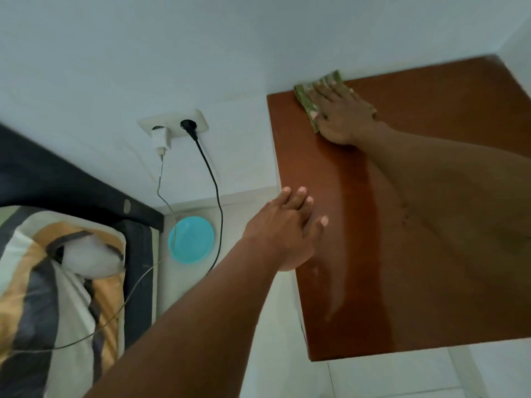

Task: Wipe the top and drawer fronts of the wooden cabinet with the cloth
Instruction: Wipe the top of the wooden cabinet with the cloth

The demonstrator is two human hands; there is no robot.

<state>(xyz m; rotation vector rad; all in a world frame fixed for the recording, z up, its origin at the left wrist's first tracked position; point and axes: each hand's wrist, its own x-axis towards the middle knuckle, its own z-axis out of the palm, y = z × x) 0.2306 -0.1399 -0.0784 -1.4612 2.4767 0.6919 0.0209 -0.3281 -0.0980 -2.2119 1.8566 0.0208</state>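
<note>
The wooden cabinet's reddish-brown top (431,211) fills the right half of the view, seen from above; its drawer fronts are hidden. A green patterned cloth (306,100) lies flat at the top's far left corner, against the wall. My right hand (342,116) presses down on the cloth with fingers spread, covering most of it. My left hand (287,228) rests at the top's left edge, fingers apart, holding nothing.
A wall socket (173,124) left of the cabinet holds a white charger and a black plug, with cables hanging down. A turquoise plate (191,239) lies on the floor below. A bed with a striped pillow (57,282) stands at the left.
</note>
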